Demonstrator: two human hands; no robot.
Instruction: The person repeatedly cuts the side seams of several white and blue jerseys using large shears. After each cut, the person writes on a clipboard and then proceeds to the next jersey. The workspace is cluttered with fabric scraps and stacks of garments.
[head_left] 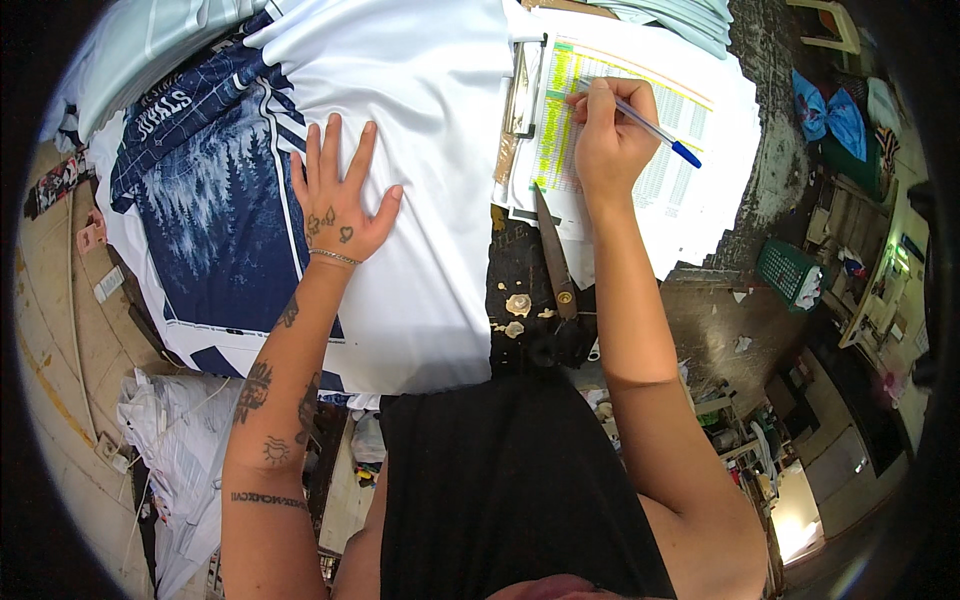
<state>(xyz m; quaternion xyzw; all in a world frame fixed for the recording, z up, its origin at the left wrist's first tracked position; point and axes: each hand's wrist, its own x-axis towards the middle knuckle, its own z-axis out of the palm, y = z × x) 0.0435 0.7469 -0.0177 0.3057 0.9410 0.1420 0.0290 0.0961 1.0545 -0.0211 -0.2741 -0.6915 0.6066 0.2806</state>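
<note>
Fabric occupies the left half of the work surface: a white polyester jersey panel printed with a dark navy forest pattern and white stripes (215, 215) lies flat, its plain white section extending to the right beneath the wrist. Left hand (338, 205) rests palm down on this panel, fingers spread and straight, gripping nothing; it presses at the border between the navy print and the plain white area. A thin bracelet sits at that wrist. Right of the fabric edge, a pair of long dark metal scissors with a brass pivot (553, 258) lies on the black, paint-stained tabletop (515, 270), blades closed and pointing away from the person, tip touching the lower edge of the paperwork. Above the scissors, a clipboard holding a printed white sheet with green and yellow table columns (560, 120) rests partly over the fabric. Right hand (610, 135) is closed around a slim white ballpoint pen with a blue cap end (655, 130), writing tip touching the sheet near its upper columns. A green plastic basket (788, 270) stands well apart at the far right.
</note>
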